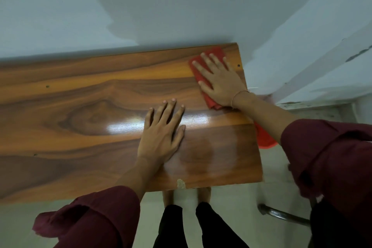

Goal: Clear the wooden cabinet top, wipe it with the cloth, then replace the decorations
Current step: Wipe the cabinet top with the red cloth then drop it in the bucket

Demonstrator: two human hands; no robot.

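The right hand (219, 82) is lying flat on a red cloth (216, 50) at the far right corner of the wooden cabinet top (80, 106), pressing it against the wood. Its fingers (209, 60) are stretching out straight and spread apart, released rather than curling round the fabric. The cloth is showing beyond the fingertips and along the thumb side, with a bunched fold poking out under the heel of the palm. A thin thread band (239, 93) is circling that wrist. The left hand (161, 137) is resting palm down on the bare wood, nearer the front edge and well apart from the cloth, its fingers (170, 110) likewise straight, slightly spread and holding nothing. A bright patch of light is glinting off the glossy surface just beside this hand, and a small pale chip (180, 183) is showing on the front edge. Both forearms are coming out of rolled maroon sleeves (322, 157). Below the right forearm, off the cabinet's right end, something red (265, 139) is showing; whether it is part of the cloth cannot be told. The cabinet is standing against a pale wall (161, 6), and the person's feet (203, 193) are standing on the light floor (273, 169) beneath its front edge.
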